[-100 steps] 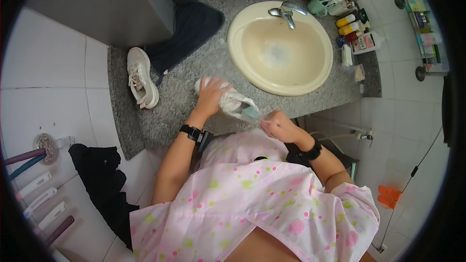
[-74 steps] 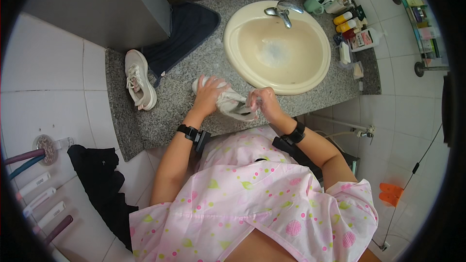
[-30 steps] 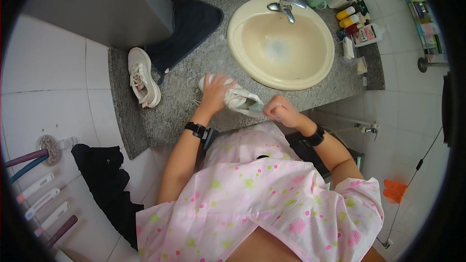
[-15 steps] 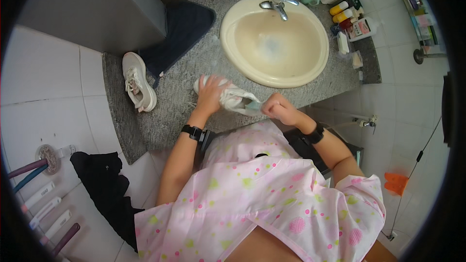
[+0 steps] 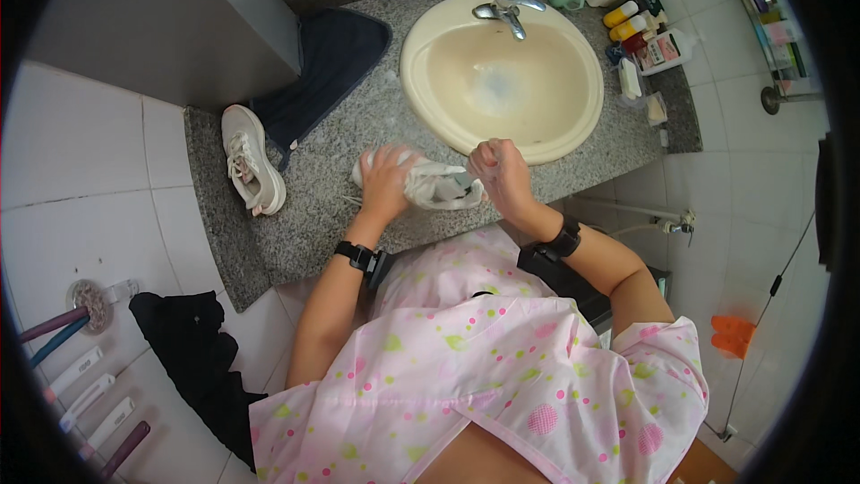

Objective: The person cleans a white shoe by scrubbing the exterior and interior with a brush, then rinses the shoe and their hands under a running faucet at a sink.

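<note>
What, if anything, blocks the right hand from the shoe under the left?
Nothing visible: the right hand is by the open end of the shoe; the left hand holds its toe. The other shoe lies apart, to the left.

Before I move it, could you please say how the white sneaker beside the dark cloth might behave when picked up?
The white sneaker may yield around its soft-looking collar; its thick sole probably bends less, and its long shape seems unlikely to roll.
</note>
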The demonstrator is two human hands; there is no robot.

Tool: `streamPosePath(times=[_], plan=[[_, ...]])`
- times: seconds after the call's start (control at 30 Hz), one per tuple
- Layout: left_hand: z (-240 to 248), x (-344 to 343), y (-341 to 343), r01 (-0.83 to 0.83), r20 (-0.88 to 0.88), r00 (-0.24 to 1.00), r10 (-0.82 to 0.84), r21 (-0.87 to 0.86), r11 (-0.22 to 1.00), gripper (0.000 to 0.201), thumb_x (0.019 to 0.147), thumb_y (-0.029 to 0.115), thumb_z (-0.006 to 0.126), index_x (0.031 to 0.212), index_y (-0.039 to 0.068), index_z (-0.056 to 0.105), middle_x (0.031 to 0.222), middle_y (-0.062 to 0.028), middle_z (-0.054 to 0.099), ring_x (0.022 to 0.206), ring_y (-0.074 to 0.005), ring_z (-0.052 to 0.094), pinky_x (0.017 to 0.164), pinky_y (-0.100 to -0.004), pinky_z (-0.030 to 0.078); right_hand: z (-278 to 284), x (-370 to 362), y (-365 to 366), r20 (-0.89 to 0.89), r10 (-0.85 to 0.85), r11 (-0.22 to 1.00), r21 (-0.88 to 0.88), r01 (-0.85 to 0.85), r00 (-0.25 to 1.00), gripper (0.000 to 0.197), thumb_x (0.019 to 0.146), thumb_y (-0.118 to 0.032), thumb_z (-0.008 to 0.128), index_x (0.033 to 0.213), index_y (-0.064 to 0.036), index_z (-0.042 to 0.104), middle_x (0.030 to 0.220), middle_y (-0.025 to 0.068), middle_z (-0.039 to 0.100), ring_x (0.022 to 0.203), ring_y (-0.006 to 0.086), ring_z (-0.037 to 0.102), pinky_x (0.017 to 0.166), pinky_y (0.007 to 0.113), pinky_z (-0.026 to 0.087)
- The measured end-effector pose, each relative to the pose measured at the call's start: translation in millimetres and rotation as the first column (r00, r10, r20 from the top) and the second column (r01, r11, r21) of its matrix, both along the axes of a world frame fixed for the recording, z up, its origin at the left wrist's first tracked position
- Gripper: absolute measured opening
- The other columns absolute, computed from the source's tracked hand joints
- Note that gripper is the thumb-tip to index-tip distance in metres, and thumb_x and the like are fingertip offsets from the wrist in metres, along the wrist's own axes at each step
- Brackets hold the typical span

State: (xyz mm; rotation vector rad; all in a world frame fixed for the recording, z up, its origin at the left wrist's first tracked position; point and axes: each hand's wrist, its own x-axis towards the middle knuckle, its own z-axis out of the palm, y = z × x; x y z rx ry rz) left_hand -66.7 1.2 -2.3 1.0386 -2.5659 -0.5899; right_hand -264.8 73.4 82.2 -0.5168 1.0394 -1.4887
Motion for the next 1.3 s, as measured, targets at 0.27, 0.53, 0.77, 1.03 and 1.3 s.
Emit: streamPosePath(times=[0.27, 0.53, 0.77, 1.03, 1.3], plan=[[-4.9, -1.3, 2.5, -0.072, 0.047, 0.996, 0.073, -0.023, 0.997, 0.058, 0.062, 0.026, 0.078, 0.117, 0.014, 0.064, 0.120, -0.0091, 0.056, 0.117, -0.0299, 0.045, 0.100, -0.0507, 0.025, -27.7, 17.2, 24.5, -0.418, -0.059, 0.991, 0.084, 0.103, 0.906, 0.024, 0.088, -0.010, 0.048, 0.066, -0.0022, 0.043, 0.060, 0.0093, 0.046, 0.062, 0.0230, 0.048, 0.056, 0.039, 0.036], [-1.7, -6.2, 7.4, -0.126, 0.094, 0.987, 0.130, -0.052, 0.991, 0.056, 0.064, 0.033, 0.076, 0.115, 0.014, 0.064, 0.117, -0.0086, 0.056, 0.113, -0.0320, 0.044, 0.101, -0.0504, 0.025, 5.5, 34.8, 6.7, -0.375, 0.036, 0.991, 0.134, 0.015, 0.926, 0.041, 0.096, -0.028, 0.033, 0.059, -0.0099, 0.029, 0.058, 0.0014, 0.028, 0.059, 0.0159, 0.030, 0.062, 0.031, 0.028], [2.2, -8.6, 5.2, -0.133, 0.025, 0.991, 0.133, -0.012, 0.991, 0.058, 0.062, 0.033, 0.076, 0.115, 0.014, 0.064, 0.116, -0.0089, 0.055, 0.111, -0.0315, 0.045, 0.100, -0.0502, 0.025, 9.4, 30.4, 0.0, -0.407, -0.061, 0.983, 0.136, 0.126, 0.912, 0.038, 0.093, -0.025, 0.037, 0.059, -0.0113, 0.026, 0.055, 0.0004, 0.024, 0.056, 0.0153, 0.025, 0.059, 0.032, 0.028], [3.4, -5.4, 7.0, -0.130, 0.064, 0.990, 0.127, 0.053, 0.990, 0.068, 0.052, 0.014, 0.081, 0.118, 0.013, 0.063, 0.120, -0.0094, 0.055, 0.117, -0.0301, 0.045, 0.099, -0.0463, 0.027, -34.6, -33.1, -5.8, -0.509, 0.184, 0.982, 0.057, -0.180, 0.841, 0.037, 0.093, -0.021, 0.043, 0.061, -0.0057, 0.034, 0.056, 0.0054, 0.032, 0.054, 0.0188, 0.033, 0.055, 0.034, 0.032], [-9.4, -5.2, 0.1, -0.053, 0.073, 0.996, 0.052, 0.019, 0.998, 0.061, 0.062, 0.024, 0.076, 0.121, 0.015, 0.062, 0.119, -0.0094, 0.054, 0.119, -0.0313, 0.042, 0.103, -0.0497, 0.024, 35.9, -1.3, -1.7, -0.830, 0.445, 0.627, 0.020, -0.779, 0.336, 0.043, 0.095, -0.025, 0.040, 0.060, -0.0023, 0.045, 0.059, 0.0138, 0.046, 0.054, 0.0269, 0.044, 0.058, 0.040, 0.039]])
